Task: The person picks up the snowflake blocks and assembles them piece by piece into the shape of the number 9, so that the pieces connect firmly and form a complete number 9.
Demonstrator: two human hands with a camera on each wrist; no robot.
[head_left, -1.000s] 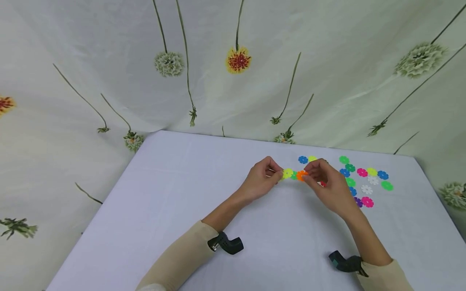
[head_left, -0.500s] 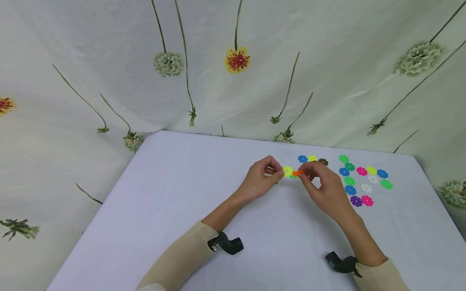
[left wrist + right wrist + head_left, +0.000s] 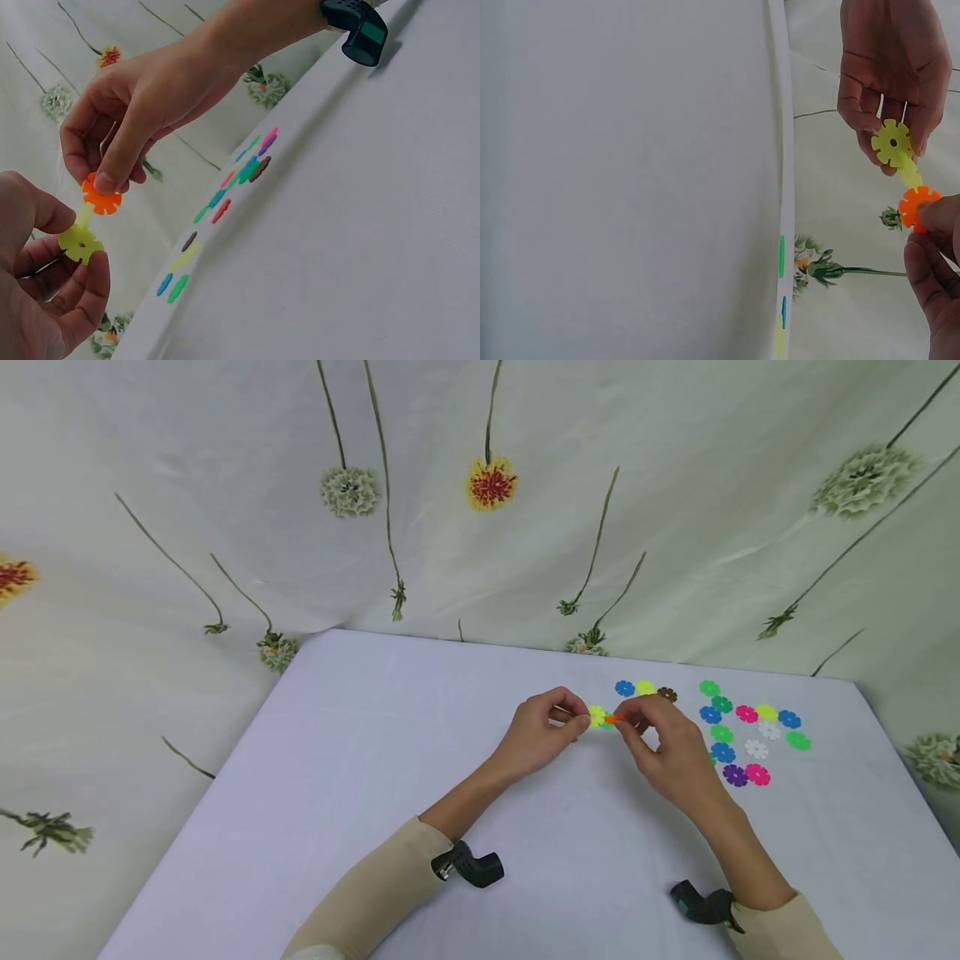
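Observation:
My left hand [image 3: 546,733] pinches a yellow snowflake disc [image 3: 81,244] between thumb and fingers. A second yellow snowflake disc [image 3: 910,172], set crosswise to the first, joins its edge. My right hand [image 3: 667,750] pinches an orange snowflake disc [image 3: 916,208] by its rim. In both wrist views the orange disc meets the free end of the second yellow one; how deep the slots sit cannot be told. From the head, the orange disc shows nearly edge-on. Both hands hold the pieces above the table.
Several loose discs in many colours lie on the white table [image 3: 360,735] at the right, among them a purple disc [image 3: 736,775] and a brown disc [image 3: 667,694]. A green disc [image 3: 178,289] lies behind the held pieces. A flowered cloth [image 3: 427,527] hangs behind.
The orange disc has turned from face-on to nearly edge-on in the head view. My right hand has shifted slightly left, closer to the left hand, uncovering the brown disc.

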